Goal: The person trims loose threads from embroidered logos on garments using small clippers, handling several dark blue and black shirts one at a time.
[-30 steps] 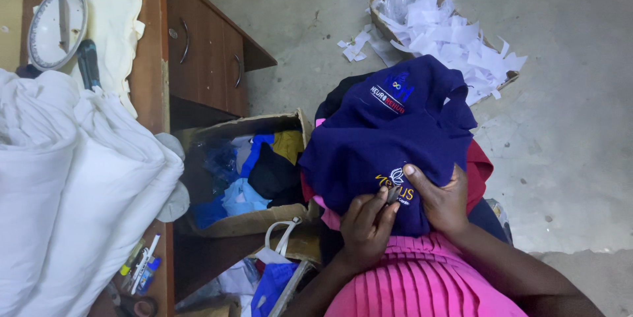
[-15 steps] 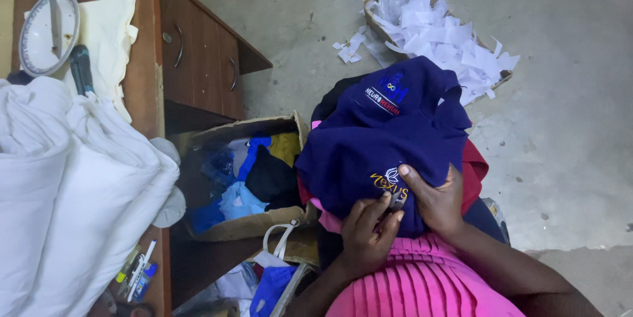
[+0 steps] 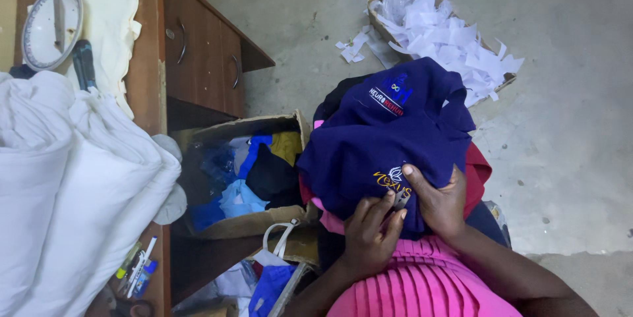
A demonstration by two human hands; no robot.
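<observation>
A dark blue garment [image 3: 389, 139] with embroidered patches lies bunched over my lap, on top of red and pink cloth. My left hand [image 3: 370, 232] pinches the garment's near edge beside a yellow embroidered patch [image 3: 393, 182], with a small metal tool between the fingers. My right hand [image 3: 436, 200] presses on the same spot from the right, thumb on the cloth next to the patch. A pink pleated skirt [image 3: 422, 284] covers my knees below both hands.
An open cardboard box [image 3: 247, 175] of blue, black and yellow fabric scraps stands left of my lap. Another box [image 3: 442, 33] of white scraps sits on the concrete floor beyond. A wooden desk [image 3: 191, 47] at left carries a round scale, white cloth rolls [image 3: 59, 185] and pens.
The view has shifted slightly; both hands stay on the blue garment at the yellow patch, fingers adjusting only a little.
</observation>
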